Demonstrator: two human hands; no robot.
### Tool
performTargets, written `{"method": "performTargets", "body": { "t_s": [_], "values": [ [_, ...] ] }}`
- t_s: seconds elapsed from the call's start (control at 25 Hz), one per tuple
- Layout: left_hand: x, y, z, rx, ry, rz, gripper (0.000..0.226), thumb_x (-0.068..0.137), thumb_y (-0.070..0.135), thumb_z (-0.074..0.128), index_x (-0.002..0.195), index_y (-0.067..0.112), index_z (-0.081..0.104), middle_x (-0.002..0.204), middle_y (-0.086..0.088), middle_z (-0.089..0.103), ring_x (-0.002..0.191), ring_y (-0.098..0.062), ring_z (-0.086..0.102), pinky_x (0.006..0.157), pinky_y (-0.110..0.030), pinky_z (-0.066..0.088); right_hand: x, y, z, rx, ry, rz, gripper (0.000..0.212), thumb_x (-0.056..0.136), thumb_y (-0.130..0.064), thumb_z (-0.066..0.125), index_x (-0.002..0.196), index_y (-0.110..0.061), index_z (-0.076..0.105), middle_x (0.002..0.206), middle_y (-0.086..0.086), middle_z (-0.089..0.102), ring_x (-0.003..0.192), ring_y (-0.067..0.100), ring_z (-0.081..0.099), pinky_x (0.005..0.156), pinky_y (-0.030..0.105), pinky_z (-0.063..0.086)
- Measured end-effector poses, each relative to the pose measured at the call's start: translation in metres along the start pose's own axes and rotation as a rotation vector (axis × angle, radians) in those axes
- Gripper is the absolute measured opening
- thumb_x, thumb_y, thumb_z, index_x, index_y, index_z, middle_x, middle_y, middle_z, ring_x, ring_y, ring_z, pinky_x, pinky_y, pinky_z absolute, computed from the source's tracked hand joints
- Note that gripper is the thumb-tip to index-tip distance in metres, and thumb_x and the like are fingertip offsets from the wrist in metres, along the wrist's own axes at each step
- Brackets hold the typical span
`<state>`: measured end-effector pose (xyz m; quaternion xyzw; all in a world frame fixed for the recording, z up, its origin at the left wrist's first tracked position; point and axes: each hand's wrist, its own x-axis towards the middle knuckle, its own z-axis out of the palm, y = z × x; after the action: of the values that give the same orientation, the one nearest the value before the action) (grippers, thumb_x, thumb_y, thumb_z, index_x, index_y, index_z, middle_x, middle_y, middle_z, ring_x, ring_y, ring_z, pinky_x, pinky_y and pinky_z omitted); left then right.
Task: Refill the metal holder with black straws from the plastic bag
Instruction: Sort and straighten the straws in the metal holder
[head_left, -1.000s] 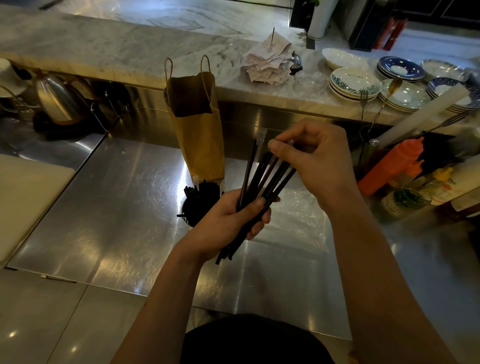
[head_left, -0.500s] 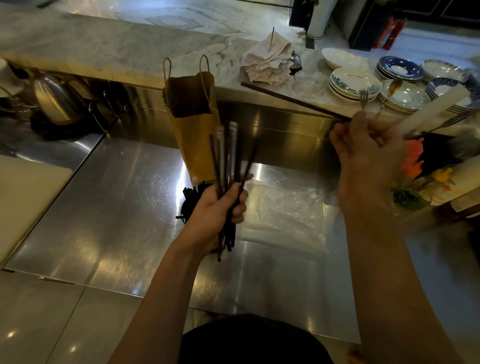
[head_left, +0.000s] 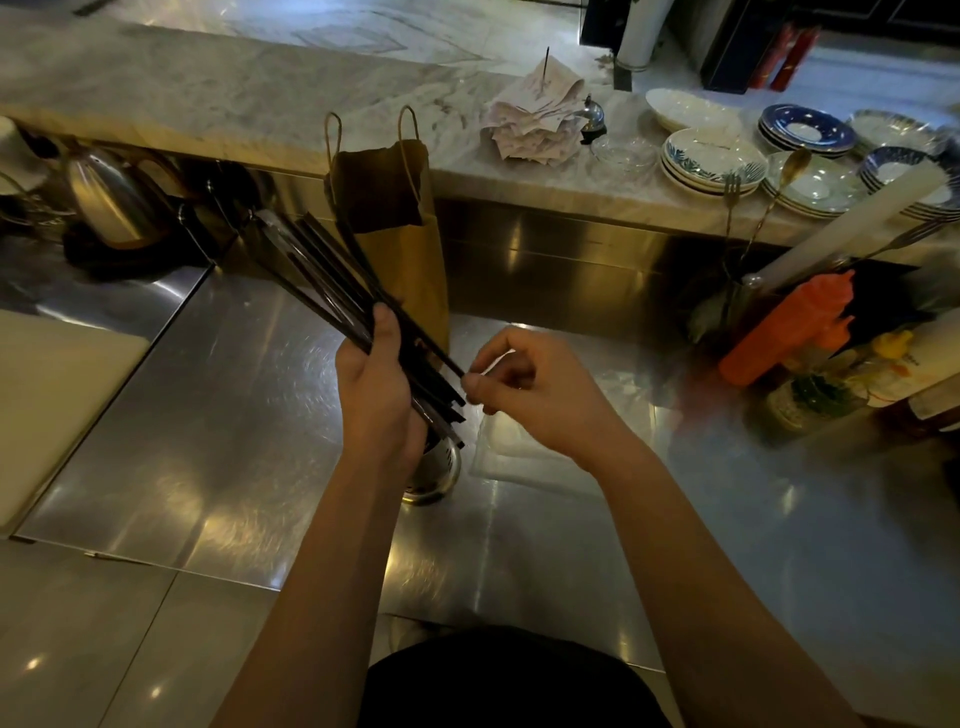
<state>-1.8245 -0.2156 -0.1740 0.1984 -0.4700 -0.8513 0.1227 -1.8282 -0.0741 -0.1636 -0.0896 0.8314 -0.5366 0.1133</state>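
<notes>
Left grip (head_left: 376, 384) wraps tight round a bundle of straws (head_left: 332, 296), their long ends fanning up and away, their short ends poking out just right of the fist. Right grip (head_left: 524, 387) pinches thumb to forefinger at the tip of one straw there, by the look of it teasing a single one free of the bunch, perhaps out of a clear wrapper, though that is too dim to tell. Straight below the left grip sits the holder (head_left: 434, 470), only its shiny perforated wall showing under the fist; holding the bundle right over it makes sense, since a freed straw need only drop down. Just under and beyond the right grip, the bag (head_left: 524, 452) lies flat on the steel worktop (head_left: 208, 415), looking near enough emptied. Beyond the left grip, a brown paper bag (head_left: 402, 249) stands upright against the back wall. Filling seems well under way, with this handful still to go in.
</notes>
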Motion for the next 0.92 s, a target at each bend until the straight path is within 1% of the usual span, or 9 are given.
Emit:
{"method": "performTargets", "body": {
  "t_s": [0.12, 0.24, 0.36, 0.44, 0.48, 0.6, 0.68, 0.8, 0.92],
  "values": [
    [-0.005, 0.001, 0.000, -0.009, -0.031, 0.042, 0.019, 0.103, 0.022, 0.041, 0.101, 0.018, 0.059, 0.088, 0.003, 0.070, 0.094, -0.018, 0.069, 0.092, -0.037, 0.053, 0.002, -0.004, 0.007, -0.097, -0.121, 0.005, 0.009, 0.087, -0.021, 0.069, 0.092, -0.014, 0.065, 0.080, 0.002, 0.075, 0.066, 0.004, 0.070, 0.061, 0.010, 0.051],
    [-0.006, 0.003, -0.004, 0.006, -0.173, 0.121, 0.020, 0.105, 0.019, 0.035, 0.102, 0.016, 0.055, 0.076, 0.005, 0.063, 0.068, -0.012, 0.063, 0.067, -0.026, 0.052, 0.004, -0.003, 0.012, -0.119, -0.110, 0.044, 0.013, 0.087, -0.025, 0.070, 0.095, -0.016, 0.064, 0.085, 0.001, 0.075, 0.075, 0.007, 0.071, 0.072, 0.021, 0.054],
    [0.006, 0.010, -0.018, 0.137, -0.314, 0.206, 0.020, 0.105, 0.017, 0.037, 0.106, 0.017, 0.056, 0.068, 0.007, 0.051, 0.056, -0.009, 0.046, 0.056, -0.023, 0.043, 0.010, -0.012, 0.011, -0.012, -0.012, 0.006, 0.043, 0.084, -0.031, 0.073, 0.121, -0.019, 0.057, 0.111, -0.003, 0.068, 0.101, 0.008, 0.065, 0.090, 0.029, 0.055],
    [0.014, 0.018, -0.027, 0.333, -0.411, 0.255, 0.020, 0.104, 0.016, 0.039, 0.099, 0.013, 0.058, 0.065, 0.007, 0.052, 0.057, -0.012, 0.048, 0.058, -0.025, 0.044, 0.023, -0.031, 0.010, 0.121, -0.039, -0.068, 0.061, 0.081, -0.035, 0.074, 0.134, -0.019, 0.048, 0.124, -0.004, 0.062, 0.115, 0.009, 0.060, 0.097, 0.032, 0.052],
    [0.017, 0.021, -0.030, 0.452, -0.479, 0.275, 0.021, 0.103, 0.016, 0.041, 0.095, 0.007, 0.058, 0.064, 0.003, 0.053, 0.058, -0.017, 0.050, 0.059, -0.030, 0.046, 0.031, -0.041, 0.011, 0.140, -0.085, -0.123, 0.061, 0.082, -0.035, 0.074, 0.134, -0.018, 0.048, 0.124, -0.004, 0.062, 0.116, 0.010, 0.060, 0.096, 0.033, 0.053],
    [0.023, 0.023, -0.034, 0.643, -0.670, 0.265, 0.023, 0.100, 0.015, 0.041, 0.100, -0.003, 0.054, 0.078, -0.019, 0.059, 0.076, -0.038, 0.060, 0.075, -0.044, 0.053, 0.049, -0.064, 0.023, -0.014, -0.119, -0.294, 0.033, 0.090, -0.029, 0.065, 0.116, -0.010, 0.057, 0.108, 0.002, 0.066, 0.101, 0.011, 0.066, 0.087, 0.034, 0.057],
    [0.026, 0.022, -0.037, 0.658, -0.679, 0.233, 0.021, 0.099, 0.015, 0.043, 0.110, 0.002, 0.055, 0.093, -0.016, 0.065, 0.093, -0.030, 0.067, 0.085, -0.037, 0.056, 0.056, -0.063, 0.032, -0.032, -0.112, -0.334, 0.016, 0.095, -0.020, 0.058, 0.105, -0.008, 0.059, 0.101, 0.004, 0.069, 0.098, 0.011, 0.067, 0.091, 0.036, 0.055],
    [0.035, 0.020, -0.046, 0.734, -0.659, 0.218, 0.020, 0.100, 0.003, 0.044, 0.113, 0.012, 0.055, 0.101, 0.008, 0.065, 0.096, 0.001, 0.066, 0.081, -0.016, 0.051, 0.058, -0.055, 0.044, 0.001, -0.135, -0.331, 0.008, 0.096, -0.014, 0.055, 0.101, -0.009, 0.057, 0.098, 0.003, 0.071, 0.096, 0.008, 0.068, 0.093, 0.033, 0.054],
    [0.048, 0.017, -0.056, 0.797, -0.683, 0.195, 0.033, 0.098, -0.001, 0.045, 0.131, 0.005, 0.045, 0.114, 0.013, 0.059, 0.106, 0.009, 0.060, 0.087, -0.013, 0.049, 0.058, -0.051, 0.056, -0.020, -0.095, -0.309, 0.007, 0.096, -0.014, 0.056, 0.103, -0.013, 0.056, 0.095, -0.003, 0.069, 0.087, -0.005, 0.065, 0.084, 0.009, 0.049]
  ]
}}
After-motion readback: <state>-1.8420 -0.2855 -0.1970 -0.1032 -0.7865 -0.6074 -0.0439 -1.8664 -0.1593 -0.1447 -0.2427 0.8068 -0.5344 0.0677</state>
